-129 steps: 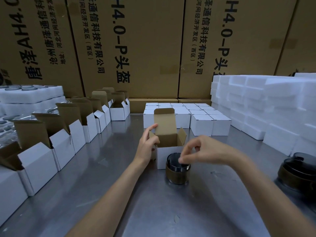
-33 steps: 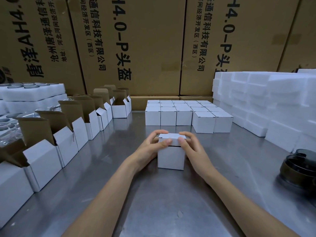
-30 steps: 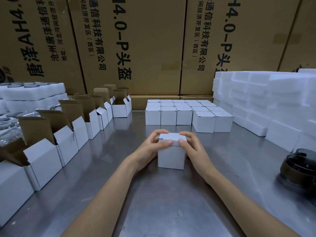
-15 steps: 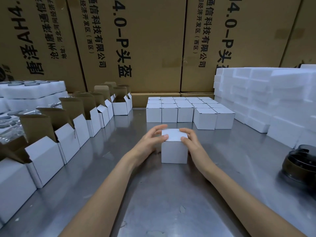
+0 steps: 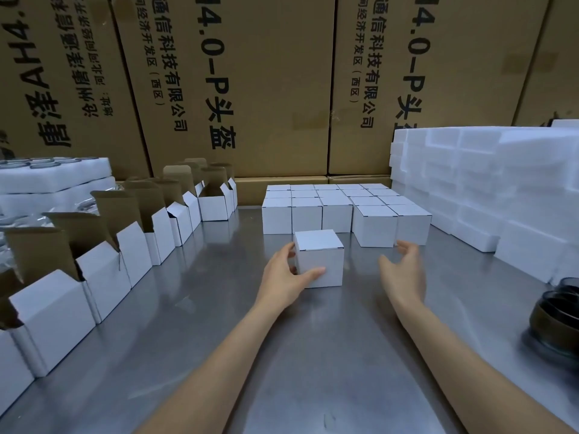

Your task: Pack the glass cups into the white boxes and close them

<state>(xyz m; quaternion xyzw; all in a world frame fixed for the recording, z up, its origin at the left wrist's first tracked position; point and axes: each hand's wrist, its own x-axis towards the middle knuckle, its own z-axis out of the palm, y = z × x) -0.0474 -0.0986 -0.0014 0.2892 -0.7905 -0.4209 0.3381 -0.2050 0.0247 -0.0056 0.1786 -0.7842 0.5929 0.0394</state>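
At the middle of the tabletop point(image 5: 313, 355) stands the closed white box point(image 5: 319, 258), lid flat, just short of the packed block of boxes point(image 5: 338, 208). Left hand point(image 5: 283, 277) grasps its near left corner, thumb across the front; right hand point(image 5: 404, 274) hovers beside it, grip released and holding nothing. Best move, likely: slide it squarely forward, edges aligned with the front row, keeping the lid tucked.

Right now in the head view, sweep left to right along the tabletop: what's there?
Row of open boxes → left hand gripping the closed box → right hand, open, apart from it → foam blocks → dark glass cups.
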